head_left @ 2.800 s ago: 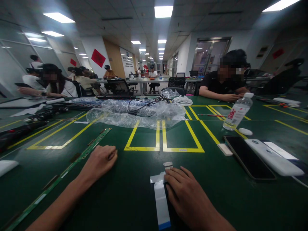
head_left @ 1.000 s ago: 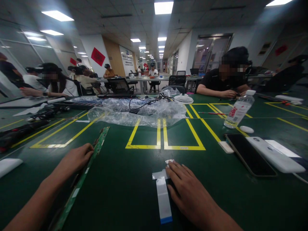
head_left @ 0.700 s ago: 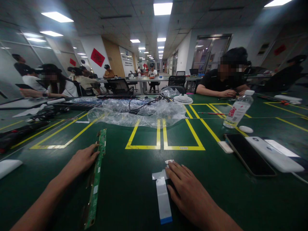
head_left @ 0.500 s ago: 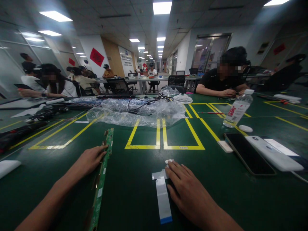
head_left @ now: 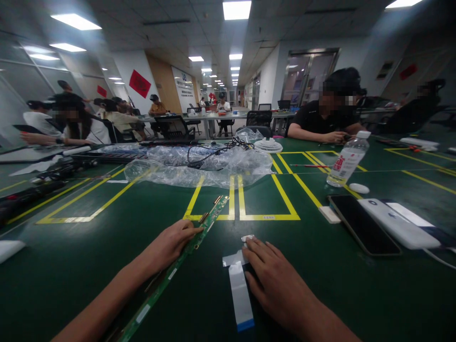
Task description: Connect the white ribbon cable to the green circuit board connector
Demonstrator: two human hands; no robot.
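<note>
My left hand grips a long, narrow green circuit board by its left edge, with thumb and fingers closed on it. The board slants from the bottom of the view up to the yellow tape lines, and brass-coloured connectors line its left side. On the right, my right hand lies palm down on the table, its fingers stretched out over the upper end of a white flat ribbon cable. This cable is bent near the top and has a blue tip at its lower end. A small silvery end shows by my fingertips.
Crumpled clear plastic wrap with black cables lies ahead. A white round vented cover is beside it. At right are a bottle, a black phone and a white phone. A co-worker sits across the table.
My left hand has swung the circuit board to the right, and its far end now leans toward the middle of the table. My right hand stays on the ribbon cable.
</note>
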